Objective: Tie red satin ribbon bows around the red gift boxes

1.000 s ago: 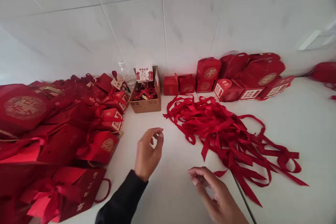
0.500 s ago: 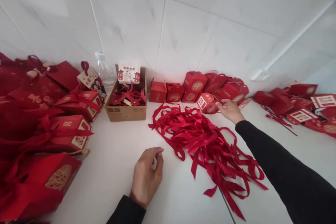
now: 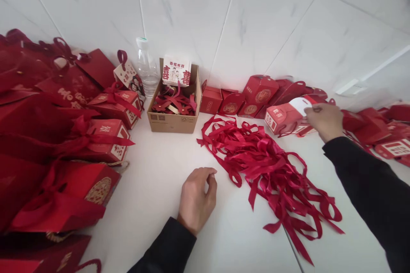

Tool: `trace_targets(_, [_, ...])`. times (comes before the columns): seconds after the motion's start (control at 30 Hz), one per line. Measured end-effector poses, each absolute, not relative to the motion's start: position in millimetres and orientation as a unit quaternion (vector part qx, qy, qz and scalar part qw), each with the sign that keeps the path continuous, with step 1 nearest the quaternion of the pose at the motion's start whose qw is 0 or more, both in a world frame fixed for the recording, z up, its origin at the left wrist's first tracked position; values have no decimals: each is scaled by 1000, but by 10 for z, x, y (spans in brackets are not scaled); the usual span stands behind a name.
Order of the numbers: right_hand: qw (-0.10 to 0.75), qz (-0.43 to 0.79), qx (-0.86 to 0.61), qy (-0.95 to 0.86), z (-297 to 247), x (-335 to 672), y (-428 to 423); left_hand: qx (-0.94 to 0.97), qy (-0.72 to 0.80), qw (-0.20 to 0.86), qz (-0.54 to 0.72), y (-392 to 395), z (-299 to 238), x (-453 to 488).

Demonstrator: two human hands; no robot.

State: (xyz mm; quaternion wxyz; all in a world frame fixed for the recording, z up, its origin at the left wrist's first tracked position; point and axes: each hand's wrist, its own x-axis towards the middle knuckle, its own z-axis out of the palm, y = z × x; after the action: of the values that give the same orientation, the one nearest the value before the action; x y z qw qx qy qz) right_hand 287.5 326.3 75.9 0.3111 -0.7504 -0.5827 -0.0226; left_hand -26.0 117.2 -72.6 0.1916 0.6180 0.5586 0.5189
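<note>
Lifted from its row, the red box [image 3: 279,119] sits in the grip of the right hand [image 3: 324,122]; left hand [image 3: 195,199] half-curled, empty.

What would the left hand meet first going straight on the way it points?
Probably the heap of loose red satin ribbons: the left hand points forward and slightly right across bare white tabletop toward its near edge. Depth is unclear.
</note>
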Motion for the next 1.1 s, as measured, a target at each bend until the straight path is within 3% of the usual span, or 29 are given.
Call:
trace_targets(0.13, [477, 83, -698, -528, 1001, 2667, 2833, 601, 566, 205, 525, 1179, -696, -271])
trace_targets(0.27, [556, 188, -608, -534, 1118, 2370, 2214, 596, 550, 206, 548, 1135, -638, -299])
trace_targets(0.37, [553, 266, -577, -539, 1016, 2154, 1802, 603, 486, 216, 595, 1088, -618, -317])
trace_targets(0.57, [410, 400, -576, -583, 543, 1786, 1273, 631, 411, 283, 593, 1039, -627, -322])
trace_targets(0.83, [246, 210, -492, -808, 236, 1825, 1022, 614, 403, 391, 555, 1090, -634, -362])
trace_targets(1.03, [274, -25, -743, -610, 343, 3098, 996, 576, 415, 456, 536, 1114, -623, -352])
trace_targets(1.1, [242, -69, -788, -563, 348, 3582, 821, 575, 413, 456, 539, 1123, -631, -344])
